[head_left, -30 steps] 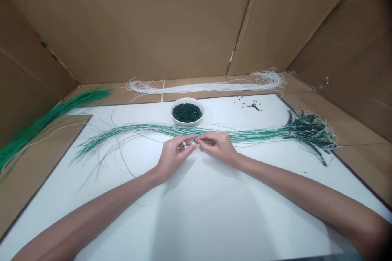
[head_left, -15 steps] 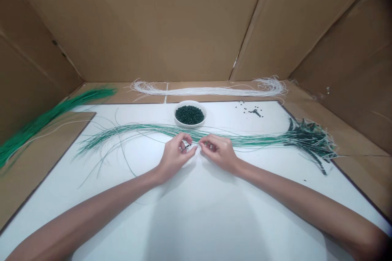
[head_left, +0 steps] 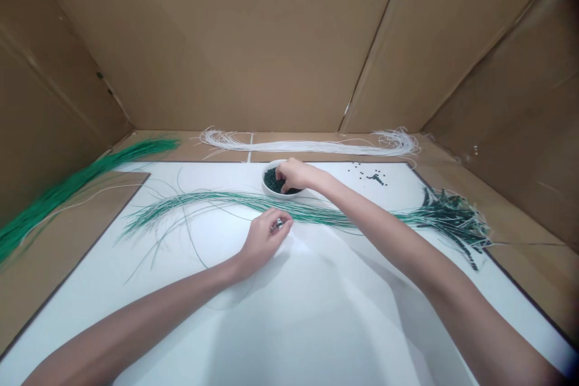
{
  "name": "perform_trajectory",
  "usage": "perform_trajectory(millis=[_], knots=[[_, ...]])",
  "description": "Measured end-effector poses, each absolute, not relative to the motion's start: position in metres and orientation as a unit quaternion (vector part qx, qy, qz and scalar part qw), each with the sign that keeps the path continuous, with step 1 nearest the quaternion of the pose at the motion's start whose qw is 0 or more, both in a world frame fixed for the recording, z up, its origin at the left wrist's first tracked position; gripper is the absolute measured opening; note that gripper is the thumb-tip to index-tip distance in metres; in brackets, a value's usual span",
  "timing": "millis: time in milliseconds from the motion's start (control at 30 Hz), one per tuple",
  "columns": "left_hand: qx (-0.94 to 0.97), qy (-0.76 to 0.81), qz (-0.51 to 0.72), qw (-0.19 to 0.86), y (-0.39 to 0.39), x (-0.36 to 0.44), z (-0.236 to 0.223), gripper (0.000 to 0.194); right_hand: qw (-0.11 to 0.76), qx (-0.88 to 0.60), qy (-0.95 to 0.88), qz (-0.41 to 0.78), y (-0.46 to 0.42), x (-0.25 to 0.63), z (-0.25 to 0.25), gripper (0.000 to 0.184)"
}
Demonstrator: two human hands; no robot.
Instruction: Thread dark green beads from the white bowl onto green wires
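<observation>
While the right hand [head_left: 295, 175] reaches into the white bowl [head_left: 277, 195] of dark beads [head_left: 271, 181], far centre on the tabletop [head_left: 280, 325], its grip hidden, the left hand [head_left: 263, 236], pinched on what looks like a beaded strand [head_left: 278, 225] nearer, is best held level.

This looks like a small handcraft station for beadwork, boxed in by tall brown cardboard walls [head_left: 235, 42] whose joints and folds show plainly, with a dark-edged white board [head_left: 226, 176] laid over the brown worktop [head_left: 108, 217]. The supplies give the trade away: a white bowl [head_left: 280, 196] of dark beads [head_left: 272, 181], long green strands [head_left: 217, 196] with beaded ends [head_left: 456, 223], and spare bundles in green [head_left: 81, 184] and white [head_left: 312, 147] along the edges (whether a home or a workshop lies beyond the walls, I cannot tell).
</observation>
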State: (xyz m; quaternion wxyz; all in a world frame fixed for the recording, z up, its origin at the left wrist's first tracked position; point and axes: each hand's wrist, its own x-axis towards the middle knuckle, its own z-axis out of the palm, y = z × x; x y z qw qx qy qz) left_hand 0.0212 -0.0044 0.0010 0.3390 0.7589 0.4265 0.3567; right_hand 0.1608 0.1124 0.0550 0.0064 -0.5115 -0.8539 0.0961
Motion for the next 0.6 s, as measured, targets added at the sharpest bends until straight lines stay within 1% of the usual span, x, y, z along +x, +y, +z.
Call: perform_trajectory(millis=[133,200,467,600], knots=[[0.753,0.432,0.364,0.338,-0.003,0.021,-0.001,0.017,0.03,-0.508,-0.858,0.069,0.112,0.161,0.05,0.014],[0.744,0.446,0.368,0.335,-0.001,0.022,-0.002,0.017,0.049,-0.502,-0.861,0.067,0.11,0.165,0.051,0.01],[0.725,0.466,0.368,0.351,0.003,0.022,-0.004,0.016,0.091,-0.494,-0.86,0.088,0.099,0.176,0.053,0.018],[0.723,0.46,0.372,0.356,0.003,0.022,-0.006,0.015,0.144,-0.491,-0.852,0.11,0.096,0.179,0.05,0.014]])
